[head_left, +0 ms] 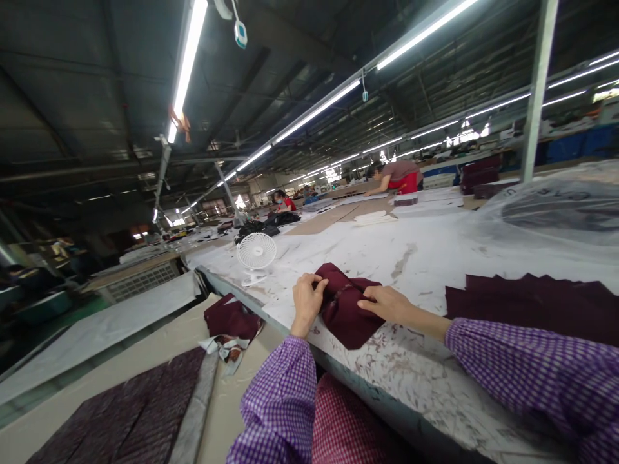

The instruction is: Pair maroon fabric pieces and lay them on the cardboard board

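A piece of dark maroon fabric (351, 316) lies partly folded near the front edge of the white table (425, 251). My left hand (308, 298) pinches its left upper edge between thumb and fingers. On the right side, my right hand (387, 304) has its thumb and fingertips closed on a fold of the same cloth. The cloth's lower corner reaches toward the table edge. More maroon fabric pieces (532, 306) with jagged edges lie flat to the right, beyond my right sleeve.
A small white fan (256, 251) stands on the table at left. Maroon scraps (232, 317) and a quilted dark stack (130, 406) lie on a lower surface to the left. Clear plastic sheeting (556, 206) covers something at right. A person (399, 179) leans over the table farther back.
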A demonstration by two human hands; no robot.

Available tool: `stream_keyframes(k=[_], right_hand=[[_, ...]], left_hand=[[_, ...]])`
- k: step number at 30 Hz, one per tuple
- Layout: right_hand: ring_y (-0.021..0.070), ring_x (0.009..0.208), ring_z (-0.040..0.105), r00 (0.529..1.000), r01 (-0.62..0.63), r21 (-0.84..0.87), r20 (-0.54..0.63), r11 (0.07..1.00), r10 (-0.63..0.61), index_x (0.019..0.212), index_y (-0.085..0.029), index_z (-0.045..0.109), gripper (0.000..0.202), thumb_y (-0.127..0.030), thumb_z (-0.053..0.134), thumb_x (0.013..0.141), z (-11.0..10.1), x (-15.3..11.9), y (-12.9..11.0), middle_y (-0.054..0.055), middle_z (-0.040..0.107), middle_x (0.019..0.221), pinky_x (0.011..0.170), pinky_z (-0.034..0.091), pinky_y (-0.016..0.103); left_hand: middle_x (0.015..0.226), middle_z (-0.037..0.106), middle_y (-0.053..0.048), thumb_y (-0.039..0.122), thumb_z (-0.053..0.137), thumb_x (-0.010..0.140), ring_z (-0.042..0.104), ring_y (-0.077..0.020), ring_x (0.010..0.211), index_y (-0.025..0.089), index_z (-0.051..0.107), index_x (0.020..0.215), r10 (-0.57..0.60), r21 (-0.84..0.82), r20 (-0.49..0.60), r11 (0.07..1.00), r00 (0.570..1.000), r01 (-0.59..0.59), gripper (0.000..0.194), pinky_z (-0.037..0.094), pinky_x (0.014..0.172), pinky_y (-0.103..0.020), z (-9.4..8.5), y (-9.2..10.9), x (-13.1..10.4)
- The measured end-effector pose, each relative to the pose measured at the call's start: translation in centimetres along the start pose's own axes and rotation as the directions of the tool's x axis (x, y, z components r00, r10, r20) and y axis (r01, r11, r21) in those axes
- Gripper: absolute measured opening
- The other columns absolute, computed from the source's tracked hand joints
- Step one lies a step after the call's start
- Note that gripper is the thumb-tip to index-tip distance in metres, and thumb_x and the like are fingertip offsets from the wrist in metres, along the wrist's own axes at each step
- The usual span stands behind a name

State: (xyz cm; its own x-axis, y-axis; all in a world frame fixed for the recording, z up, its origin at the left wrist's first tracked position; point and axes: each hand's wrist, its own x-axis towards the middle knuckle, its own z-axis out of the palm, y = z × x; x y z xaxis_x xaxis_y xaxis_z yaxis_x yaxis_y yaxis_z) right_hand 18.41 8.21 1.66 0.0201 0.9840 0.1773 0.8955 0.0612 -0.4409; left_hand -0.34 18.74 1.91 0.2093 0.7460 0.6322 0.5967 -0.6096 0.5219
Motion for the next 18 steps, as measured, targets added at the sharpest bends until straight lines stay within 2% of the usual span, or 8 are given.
stream_keyframes(k=[2, 3, 5, 6, 7, 10, 15, 18], right_hand=[[0.0134, 0.066, 0.049, 0.984, 0.119, 0.048, 0.126, 0.992, -0.124, 0.068, -0.017, 0.049, 0.021, -0.033, 0.049, 0.081, -1.0, -0.3, -0.6, -0.001, 0.052, 0.068, 0.061, 0.034, 0.025], [0.0114, 0.062, 0.045, 0.946, 0.196, 0.113, 0.239, 0.974, -0.219, 0.065, -0.017, 0.047, 0.021, -0.032, 0.052, 0.079, -1.7, -0.5, -0.9, -0.003, 0.048, 0.064, 0.058, 0.033, 0.024], [0.0082, 0.055, 0.037, 0.803, 0.304, 0.283, 0.438, 0.91, -0.404, 0.062, -0.017, 0.042, 0.022, -0.03, 0.054, 0.076, -3.3, -1.1, -1.2, -0.006, 0.039, 0.058, 0.053, 0.029, 0.022], [0.0074, 0.054, 0.034, 0.741, 0.32, 0.35, 0.486, 0.88, -0.463, 0.062, -0.017, 0.04, 0.024, -0.031, 0.053, 0.077, -4.1, -1.4, -1.2, -0.006, 0.035, 0.058, 0.051, 0.027, 0.021], [0.0069, 0.053, 0.031, 0.715, 0.319, 0.387, 0.5, 0.865, -0.488, 0.062, -0.017, 0.039, 0.025, -0.031, 0.051, 0.079, -4.7, -1.7, -1.1, -0.007, 0.032, 0.058, 0.05, 0.025, 0.021], [0.0065, 0.054, 0.028, 0.742, 0.261, 0.397, 0.5, 0.88, -0.446, 0.064, -0.017, 0.039, 0.029, -0.037, 0.052, 0.08, -6.3, -2.6, -0.2, -0.007, 0.03, 0.06, 0.049, 0.023, 0.021], [0.0078, 0.056, 0.033, 0.713, 0.133, 0.331, 0.623, 0.934, -0.322, 0.068, -0.014, 0.049, 0.023, -0.035, 0.057, 0.076, -7.3, -5.0, 1.9, -0.005, 0.04, 0.062, 0.052, 0.028, 0.022], [0.0093, 0.057, 0.037, 0.771, 0.127, 0.306, 0.567, 0.944, -0.288, 0.071, -0.014, 0.053, 0.025, -0.038, 0.054, 0.079, -7.2, -6.5, 3.1, -0.003, 0.045, 0.064, 0.054, 0.032, 0.023]], left_hand=[[0.084, 0.065, -0.003, 0.023, 0.06, 0.079, 0.059, -0.0196, 0.088, 0.018, 0.062, 0.076, 0.002, 0.034, -0.001, 0.999, 1.0, -0.002, 0.006, 0.042, 0.082, -0.033, 0.2, -0.3, 0.0], [0.085, 0.065, -0.004, 0.021, 0.059, 0.08, 0.059, -0.0208, 0.089, 0.018, 0.062, 0.076, -0.009, 0.053, -0.007, 0.999, 1.0, 0.01, 0.006, 0.041, 0.083, -0.035, 0.3, -0.5, 0.0], [0.087, 0.064, -0.007, 0.02, 0.056, 0.081, 0.058, -0.0228, 0.091, 0.016, 0.061, 0.077, -0.043, 0.086, -0.023, 0.995, 0.999, 0.045, 0.007, 0.04, 0.083, -0.037, 0.4, -1.2, -0.2], [0.088, 0.064, -0.008, 0.019, 0.056, 0.082, 0.058, -0.0232, 0.091, 0.016, 0.061, 0.077, -0.061, 0.098, -0.027, 0.993, 0.998, 0.063, 0.008, 0.04, 0.082, -0.037, 0.3, -1.5, -0.3], [0.087, 0.064, -0.008, 0.02, 0.056, 0.081, 0.059, -0.023, 0.09, 0.016, 0.061, 0.078, -0.076, 0.104, -0.025, 0.992, 0.997, 0.078, 0.007, 0.041, 0.082, -0.037, 0.3, -1.8, -0.5], [0.082, 0.065, -0.004, 0.021, 0.059, 0.08, 0.06, -0.0199, 0.082, 0.018, 0.061, 0.077, -0.109, 0.103, -0.003, 0.989, 0.994, 0.109, 0.005, 0.042, 0.077, -0.032, 0.0, -2.5, -1.0], [0.077, 0.062, -0.002, 0.02, 0.058, 0.079, 0.059, -0.0178, 0.076, 0.019, 0.058, 0.076, -0.153, 0.106, -0.022, 0.982, 0.988, 0.154, 0.004, 0.043, 0.074, -0.031, -0.7, -3.2, -1.6], [0.083, 0.061, -0.003, 0.018, 0.058, 0.078, 0.058, -0.0186, 0.082, 0.018, 0.058, 0.082, -0.171, 0.112, -0.053, 0.978, 0.984, 0.176, 0.004, 0.043, 0.079, -0.033, -1.0, -3.2, -1.8]])
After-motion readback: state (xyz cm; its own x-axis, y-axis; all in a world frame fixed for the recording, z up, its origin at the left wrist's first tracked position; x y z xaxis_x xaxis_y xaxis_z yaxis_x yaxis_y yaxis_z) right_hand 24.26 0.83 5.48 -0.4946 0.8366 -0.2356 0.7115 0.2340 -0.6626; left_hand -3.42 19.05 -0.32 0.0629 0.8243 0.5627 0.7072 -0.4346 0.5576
